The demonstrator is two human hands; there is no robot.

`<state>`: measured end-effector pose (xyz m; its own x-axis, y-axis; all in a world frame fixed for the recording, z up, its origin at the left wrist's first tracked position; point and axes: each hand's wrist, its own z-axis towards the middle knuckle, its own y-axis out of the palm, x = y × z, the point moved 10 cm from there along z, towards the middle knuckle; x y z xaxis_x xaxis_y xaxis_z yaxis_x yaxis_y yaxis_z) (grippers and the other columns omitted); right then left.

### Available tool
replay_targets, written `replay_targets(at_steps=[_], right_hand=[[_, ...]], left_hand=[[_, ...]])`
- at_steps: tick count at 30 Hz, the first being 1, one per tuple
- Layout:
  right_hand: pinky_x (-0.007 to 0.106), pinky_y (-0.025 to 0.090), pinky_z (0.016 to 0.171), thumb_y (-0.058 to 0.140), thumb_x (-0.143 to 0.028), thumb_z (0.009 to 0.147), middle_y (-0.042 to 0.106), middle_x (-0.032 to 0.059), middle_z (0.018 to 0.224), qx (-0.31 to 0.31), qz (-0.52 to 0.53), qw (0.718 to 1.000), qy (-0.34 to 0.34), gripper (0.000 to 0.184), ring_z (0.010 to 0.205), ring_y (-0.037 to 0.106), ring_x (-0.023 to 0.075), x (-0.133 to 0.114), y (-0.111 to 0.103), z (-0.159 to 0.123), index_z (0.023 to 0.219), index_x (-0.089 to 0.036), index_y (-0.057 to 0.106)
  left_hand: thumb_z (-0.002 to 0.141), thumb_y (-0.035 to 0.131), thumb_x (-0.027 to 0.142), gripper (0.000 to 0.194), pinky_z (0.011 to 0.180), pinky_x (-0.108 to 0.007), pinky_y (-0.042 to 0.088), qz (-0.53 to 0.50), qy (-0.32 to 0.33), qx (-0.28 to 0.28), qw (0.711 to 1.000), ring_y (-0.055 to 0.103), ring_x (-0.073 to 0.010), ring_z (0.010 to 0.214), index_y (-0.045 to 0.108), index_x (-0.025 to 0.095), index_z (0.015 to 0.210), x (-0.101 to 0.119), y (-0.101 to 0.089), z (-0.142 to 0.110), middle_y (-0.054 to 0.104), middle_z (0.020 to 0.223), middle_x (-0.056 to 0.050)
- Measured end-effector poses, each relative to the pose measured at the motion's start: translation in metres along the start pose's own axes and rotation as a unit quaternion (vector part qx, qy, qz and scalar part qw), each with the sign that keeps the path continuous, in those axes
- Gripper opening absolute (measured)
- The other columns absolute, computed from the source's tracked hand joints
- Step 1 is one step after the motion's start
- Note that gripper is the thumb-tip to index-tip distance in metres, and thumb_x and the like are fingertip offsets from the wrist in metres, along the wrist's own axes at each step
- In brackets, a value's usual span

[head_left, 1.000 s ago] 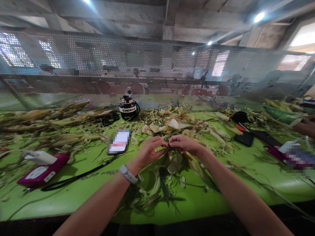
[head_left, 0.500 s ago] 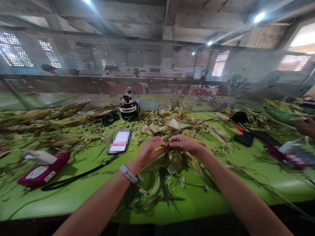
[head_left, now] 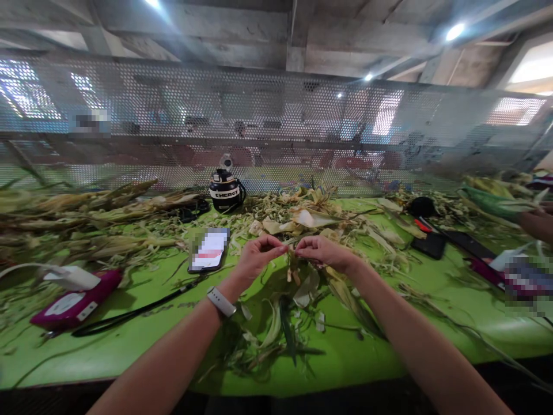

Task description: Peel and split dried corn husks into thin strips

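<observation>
My left hand [head_left: 260, 255], with a pale watch band [head_left: 222, 301] on its wrist, is closed in a pinch. My right hand [head_left: 322, 252] is also pinched, its fingertips just beside the left ones. Between them is a small bunch of corn husk strips [head_left: 292, 272], its pale ends hanging below the fingertips. How the strips run inside the fingers is hidden. Under the hands lie loose corn husk scraps [head_left: 274, 325] and a longer folded husk [head_left: 349, 297] by the right wrist.
On the green table [head_left: 159, 351] lie a phone [head_left: 209, 251], a magenta power bank [head_left: 80, 302] with a cable, and a black bottle [head_left: 225, 193]. Husk piles [head_left: 108, 207] line the back before a perforated metal screen [head_left: 276, 127]. Another person's hand [head_left: 538, 223] shows at right.
My left hand has drawn slightly left and its fingers have closed into a tighter pinch. More of the hanging husk ends now shows between the hands. The right hand has barely moved.
</observation>
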<state>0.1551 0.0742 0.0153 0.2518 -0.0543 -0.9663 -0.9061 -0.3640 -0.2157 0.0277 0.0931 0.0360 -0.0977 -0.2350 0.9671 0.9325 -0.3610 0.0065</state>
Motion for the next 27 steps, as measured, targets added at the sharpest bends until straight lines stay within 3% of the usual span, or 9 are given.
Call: replay_targets(at_steps=[8,16,22,27], right_hand=[[0.016,0.023,0.034,0.074,-0.049,0.063,0.045,-0.0094,0.053,-0.056,-0.022,0.998,0.019,0.041,0.039,0.032,0.0010,0.005,0.004,-0.004,0.075,-0.014,0.056],[0.015,0.026,0.036,0.074,-0.047,0.062,0.048,-0.0084,0.056,-0.078,-0.044,0.996,0.029,0.040,0.041,0.034,0.0014,0.008,0.008,-0.005,0.078,-0.014,0.058],[0.016,0.026,0.037,0.073,-0.046,0.064,0.050,-0.0067,0.058,-0.089,-0.072,0.993,0.031,0.038,0.042,0.035,0.0017,0.011,0.009,-0.005,0.080,-0.013,0.062],[0.016,0.031,0.041,0.072,-0.047,0.065,0.052,-0.0057,0.062,-0.103,-0.082,0.991,0.023,0.039,0.046,0.038,0.0026,0.015,0.014,-0.001,0.080,-0.013,0.062]], left_hand=[[0.054,0.082,0.034,0.034,0.048,-0.016,0.038,-0.165,-0.141,-0.056,0.975,0.056,-0.0056,0.054,0.059,0.014,0.070,-0.030,0.012,-0.005,0.068,0.073,-0.001],[0.061,0.079,0.035,0.036,0.051,-0.017,0.042,-0.191,-0.142,-0.117,0.964,0.056,-0.0059,0.053,0.052,0.015,0.075,-0.029,0.026,-0.008,0.063,0.062,0.003],[0.059,0.078,0.038,0.035,0.052,-0.018,0.043,-0.141,-0.157,-0.101,0.972,0.053,-0.0056,0.048,0.056,0.015,0.073,-0.028,0.018,-0.006,0.060,0.056,0.004],[0.060,0.075,0.039,0.030,0.045,-0.018,0.038,0.041,-0.169,-0.096,0.980,0.050,-0.0068,0.043,0.059,0.014,0.067,-0.026,-0.006,0.000,0.057,0.049,0.003]])
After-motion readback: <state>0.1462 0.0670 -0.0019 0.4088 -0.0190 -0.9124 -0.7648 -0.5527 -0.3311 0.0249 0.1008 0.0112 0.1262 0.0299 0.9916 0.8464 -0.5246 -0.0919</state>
